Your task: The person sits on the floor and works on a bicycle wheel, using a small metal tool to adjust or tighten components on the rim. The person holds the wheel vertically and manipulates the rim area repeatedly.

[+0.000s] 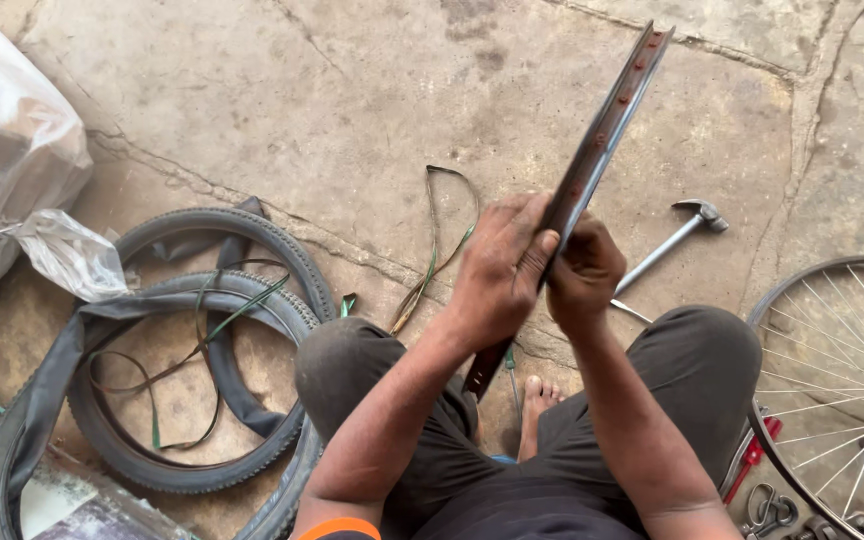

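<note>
Bare wheel rim point(607, 125), no spokes, no tyre, held edge-on and tilted, upper end toward top right, lower end down between the knees near a bare foot point(535, 415). Row of empty spoke holes along the inner channel, reddish rust around them. Left hand point(497, 275) wrapped over the rim from the left, fingers closed across its edge; right hand point(584, 272) fisted on it from the right, just beside the left. Both clamped on the rim, at about its middle.

Stage, as judged: stripping looks done — rim already free of tyre, tube and spokes. Rebuilding not yet begun; no spoke fitted in any visible hole. Inspection or truing of the bare hoop seems the step in hand.

Round about on the cracked concrete floor point(352, 100): hammer point(674, 240) lying just right of the hands, untouched. Loose rim strip point(439, 245) left of the hands. Further left, two tyres point(222, 350) stacked with a slack inner tube point(62, 370) draped through. Plastic bag point(12, 170) at far left. Fully spoked wheel point(842, 380) at right edge; small tools below it, too indistinct to name.
</note>
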